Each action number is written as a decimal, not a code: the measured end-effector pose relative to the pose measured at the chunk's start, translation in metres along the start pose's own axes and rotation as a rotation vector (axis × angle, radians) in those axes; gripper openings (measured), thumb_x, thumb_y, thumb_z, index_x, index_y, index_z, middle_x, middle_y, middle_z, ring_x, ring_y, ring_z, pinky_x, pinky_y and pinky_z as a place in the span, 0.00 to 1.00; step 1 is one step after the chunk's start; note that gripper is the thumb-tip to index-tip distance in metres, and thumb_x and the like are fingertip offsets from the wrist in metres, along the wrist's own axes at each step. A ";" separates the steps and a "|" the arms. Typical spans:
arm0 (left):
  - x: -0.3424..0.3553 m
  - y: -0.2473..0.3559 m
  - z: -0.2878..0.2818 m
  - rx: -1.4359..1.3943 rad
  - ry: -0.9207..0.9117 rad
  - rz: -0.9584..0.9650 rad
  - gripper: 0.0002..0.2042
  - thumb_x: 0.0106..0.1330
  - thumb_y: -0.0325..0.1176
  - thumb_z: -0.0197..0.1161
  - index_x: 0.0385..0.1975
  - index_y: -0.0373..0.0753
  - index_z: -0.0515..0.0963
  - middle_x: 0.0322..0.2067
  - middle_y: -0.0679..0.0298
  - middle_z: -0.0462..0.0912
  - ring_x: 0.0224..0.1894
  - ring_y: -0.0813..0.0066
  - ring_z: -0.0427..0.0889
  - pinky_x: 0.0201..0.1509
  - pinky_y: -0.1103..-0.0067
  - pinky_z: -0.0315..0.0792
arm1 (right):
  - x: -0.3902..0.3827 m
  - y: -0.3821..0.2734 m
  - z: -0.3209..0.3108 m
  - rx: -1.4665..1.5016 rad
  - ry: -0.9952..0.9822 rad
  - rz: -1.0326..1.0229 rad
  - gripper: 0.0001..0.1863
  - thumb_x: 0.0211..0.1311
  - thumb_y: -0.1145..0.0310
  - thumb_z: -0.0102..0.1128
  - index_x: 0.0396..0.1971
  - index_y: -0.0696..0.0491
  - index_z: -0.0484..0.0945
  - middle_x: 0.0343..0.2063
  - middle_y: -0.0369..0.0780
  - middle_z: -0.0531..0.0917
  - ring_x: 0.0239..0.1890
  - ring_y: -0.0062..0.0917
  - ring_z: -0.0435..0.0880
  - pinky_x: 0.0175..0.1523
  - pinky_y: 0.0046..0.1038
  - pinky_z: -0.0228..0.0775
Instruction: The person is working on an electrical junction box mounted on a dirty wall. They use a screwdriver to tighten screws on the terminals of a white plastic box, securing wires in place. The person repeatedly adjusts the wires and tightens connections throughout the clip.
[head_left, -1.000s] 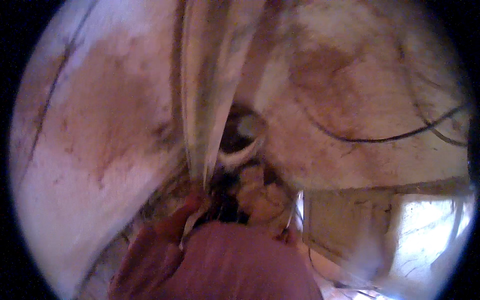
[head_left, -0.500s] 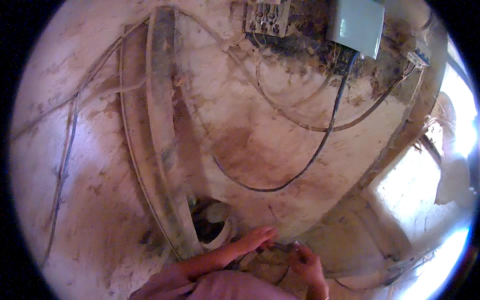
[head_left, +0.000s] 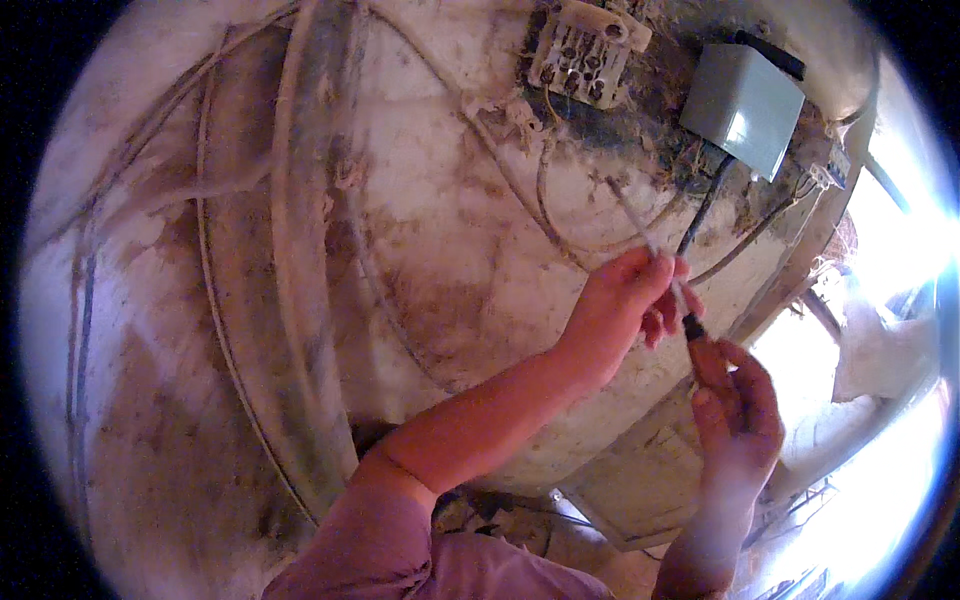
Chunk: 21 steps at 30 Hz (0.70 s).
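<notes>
Both my hands are raised in front of the wall, below the grey box (head_left: 745, 110). Between them runs a slim, screwdriver-like rod (head_left: 632, 212), pale along its length, with a black collar (head_left: 692, 326) at its lower part. My left hand (head_left: 632, 300) pinches the pale part between thumb and fingers. Closed round the lower end is my right hand (head_left: 738, 400), which hides most of what lies below the collar. A black cable (head_left: 708, 205) drops from the box and passes behind my left fingers. My left forearm covers part of the wall.
Left of the box, an old fuse or terminal block (head_left: 588, 55) with exposed contacts is fixed to the dirty wall (head_left: 470, 290). Loose wires (head_left: 510, 185) hang across it. A long upright beam (head_left: 305, 230) stands at left. Bright light enters at right, near a small connector (head_left: 832, 165).
Both hands have risen from low near my lap to just below the box. The pale rod now shows clearly between them. My view has shifted, so the box sits lower and farther right.
</notes>
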<state>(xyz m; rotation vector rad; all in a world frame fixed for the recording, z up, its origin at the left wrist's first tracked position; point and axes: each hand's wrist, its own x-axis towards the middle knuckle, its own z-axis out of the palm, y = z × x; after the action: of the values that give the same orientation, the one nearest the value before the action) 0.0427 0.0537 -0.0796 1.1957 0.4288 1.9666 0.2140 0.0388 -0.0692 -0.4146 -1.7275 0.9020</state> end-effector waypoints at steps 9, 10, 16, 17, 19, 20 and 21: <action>0.064 0.051 -0.017 -0.145 -0.078 0.082 0.14 0.66 0.46 0.50 0.33 0.41 0.71 0.25 0.59 0.80 0.17 0.80 0.70 0.18 0.85 0.64 | 0.051 -0.035 0.051 -0.214 0.071 -0.264 0.20 0.48 0.82 0.60 0.45 0.60 0.72 0.37 0.41 0.82 0.38 0.19 0.79 0.44 0.20 0.70; 0.068 0.052 -0.020 -0.164 -0.093 0.086 0.14 0.66 0.46 0.50 0.33 0.41 0.71 0.26 0.59 0.80 0.17 0.80 0.71 0.17 0.85 0.64 | 0.056 -0.036 0.056 -0.200 0.063 -0.285 0.19 0.48 0.82 0.59 0.44 0.60 0.73 0.37 0.41 0.82 0.38 0.19 0.79 0.44 0.21 0.70; 0.076 0.051 -0.025 -0.286 -0.142 0.084 0.13 0.66 0.45 0.50 0.33 0.41 0.71 0.26 0.59 0.80 0.16 0.79 0.71 0.17 0.85 0.64 | 0.060 -0.046 0.061 -0.489 0.088 -0.351 0.18 0.46 0.84 0.59 0.42 0.61 0.75 0.38 0.42 0.82 0.39 0.22 0.80 0.46 0.22 0.71; 0.075 0.051 -0.025 -0.285 -0.152 0.083 0.13 0.66 0.45 0.50 0.33 0.41 0.71 0.26 0.59 0.80 0.16 0.80 0.72 0.16 0.86 0.64 | 0.060 -0.048 0.062 -0.508 0.084 -0.367 0.18 0.46 0.84 0.59 0.41 0.61 0.75 0.38 0.42 0.82 0.39 0.22 0.80 0.46 0.22 0.71; 0.074 0.053 -0.025 -0.281 -0.173 0.078 0.13 0.65 0.45 0.51 0.33 0.42 0.71 0.26 0.59 0.80 0.16 0.80 0.72 0.16 0.86 0.64 | 0.059 -0.050 0.064 -0.511 0.085 -0.382 0.18 0.46 0.84 0.59 0.41 0.61 0.75 0.38 0.42 0.82 0.39 0.22 0.80 0.45 0.22 0.71; 0.074 0.054 -0.025 -0.270 -0.181 0.094 0.13 0.65 0.45 0.51 0.33 0.42 0.71 0.26 0.59 0.80 0.16 0.81 0.72 0.16 0.86 0.64 | 0.058 -0.052 0.066 -0.496 0.088 -0.381 0.18 0.46 0.85 0.59 0.41 0.61 0.75 0.38 0.42 0.82 0.39 0.22 0.80 0.45 0.22 0.71; 0.073 0.056 -0.026 -0.258 -0.186 0.111 0.13 0.65 0.45 0.52 0.33 0.42 0.72 0.26 0.59 0.80 0.16 0.81 0.72 0.16 0.86 0.64 | 0.058 -0.052 0.067 -0.480 0.088 -0.380 0.18 0.46 0.85 0.59 0.41 0.62 0.75 0.38 0.42 0.82 0.39 0.22 0.80 0.45 0.22 0.71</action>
<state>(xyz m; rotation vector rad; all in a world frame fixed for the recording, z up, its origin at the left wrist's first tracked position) -0.0226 0.0768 -0.0137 1.2410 0.0120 1.9128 0.1403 0.0187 -0.0005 -0.4091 -1.8520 0.1892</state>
